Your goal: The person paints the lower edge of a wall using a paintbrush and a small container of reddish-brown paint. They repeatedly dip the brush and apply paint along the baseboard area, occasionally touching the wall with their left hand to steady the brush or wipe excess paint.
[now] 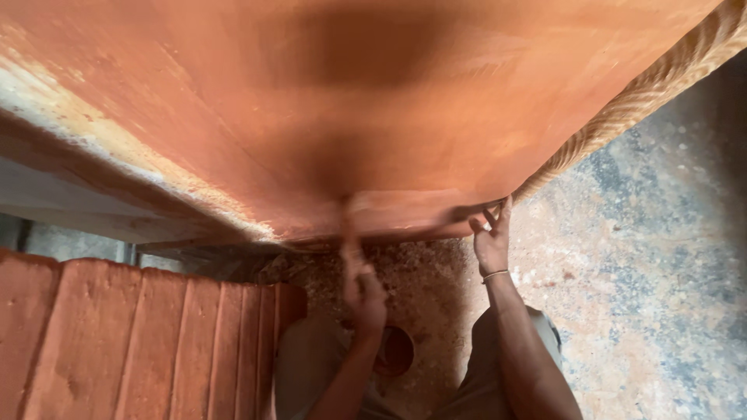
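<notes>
A large reddish-brown wooden panel (327,101) fills the upper part of the view, with a carved pale edge (661,78) along its right side. My right hand (492,237), with a thin bracelet at the wrist, grips the panel's near edge at its lower right. My left hand (364,292) is blurred by motion just below that near edge. It is closed around a thin tool (348,225) that reaches up to the panel; its kind is too blurred to tell.
A stack of reddish-stained boards (132,342) lies at the lower left. A small round dark container (397,351) sits on the floor between my knees. Sawdust (436,272) covers the ground under the panel, and mottled concrete floor (661,272) lies at the right.
</notes>
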